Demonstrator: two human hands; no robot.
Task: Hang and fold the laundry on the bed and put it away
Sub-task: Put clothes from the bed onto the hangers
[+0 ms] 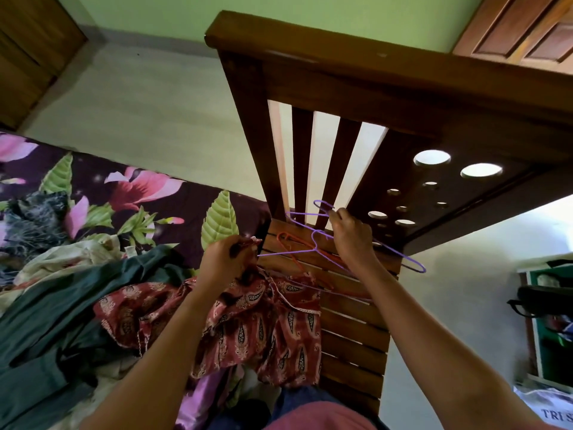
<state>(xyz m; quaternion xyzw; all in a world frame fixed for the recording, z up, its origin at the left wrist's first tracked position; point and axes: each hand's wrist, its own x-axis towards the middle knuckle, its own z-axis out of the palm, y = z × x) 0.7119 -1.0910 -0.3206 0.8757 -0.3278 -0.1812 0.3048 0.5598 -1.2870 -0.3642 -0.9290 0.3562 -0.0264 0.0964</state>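
Observation:
My left hand [224,260] grips the top edge of a red patterned garment [257,330], which hangs down over the bed's foot end. My right hand [352,235] pinches a purple wire hanger [412,263] near its hook, in front of the wooden footboard [350,321]. A second purple hanger [288,252] and an orange hanger [291,243] lie against the footboard slats between my hands. A heap of laundry with a dark green garment [62,305] and a cream cloth [62,259] covers the floral bedsheet [139,187] at the left.
The tall wooden footboard post and rail [310,57] rise ahead. A grey fuzzy cloth [34,218] lies at the far left of the bed. A green shelf [552,321] with clutter stands at the right. Wooden doors [28,57] are at upper left and upper right.

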